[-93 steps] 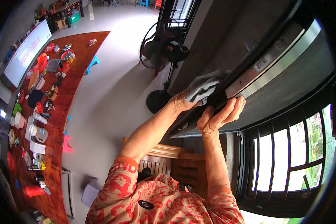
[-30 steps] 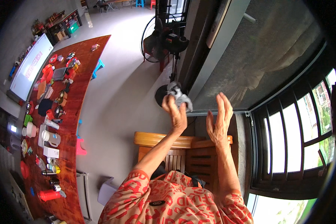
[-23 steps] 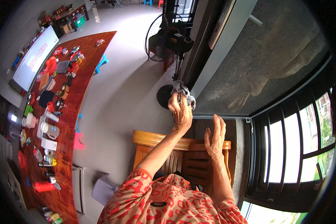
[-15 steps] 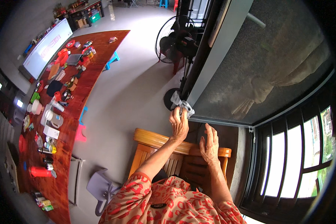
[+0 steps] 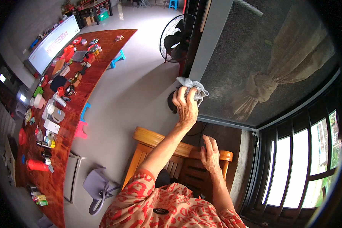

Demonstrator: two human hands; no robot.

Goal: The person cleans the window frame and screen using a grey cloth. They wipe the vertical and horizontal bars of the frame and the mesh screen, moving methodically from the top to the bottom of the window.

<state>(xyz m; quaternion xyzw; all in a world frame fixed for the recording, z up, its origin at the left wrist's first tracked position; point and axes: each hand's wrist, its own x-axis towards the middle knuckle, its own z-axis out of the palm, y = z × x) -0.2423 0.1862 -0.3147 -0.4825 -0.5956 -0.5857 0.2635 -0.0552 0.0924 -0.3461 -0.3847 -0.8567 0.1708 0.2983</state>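
Note:
My left hand [image 5: 187, 107] is closed round a crumpled grey cloth [image 5: 195, 91], pressed at the lower corner of a grey-framed window panel [image 5: 206, 57]. The panel's dark mesh [image 5: 231, 81] has a knotted beige curtain [image 5: 265, 88] showing behind it. Over the wooden chair, my right hand [image 5: 210, 155] hangs with its fingers loosely stretched and nothing in them. It is apart from the frame. Below both hands is the chair's curved wooden top rail [image 5: 152, 137].
A black standing fan [image 5: 173, 40] is beyond the panel. To the left runs a long red-brown table [image 5: 70, 125] covered with jugs, cups and bowls. A grey plastic chair [image 5: 97, 183] stands near it. Dark window bars [image 5: 280, 167] rise at the right.
My left hand has moved up along the frame with the cloth. My right hand has dropped slightly lower. The view has shifted a little.

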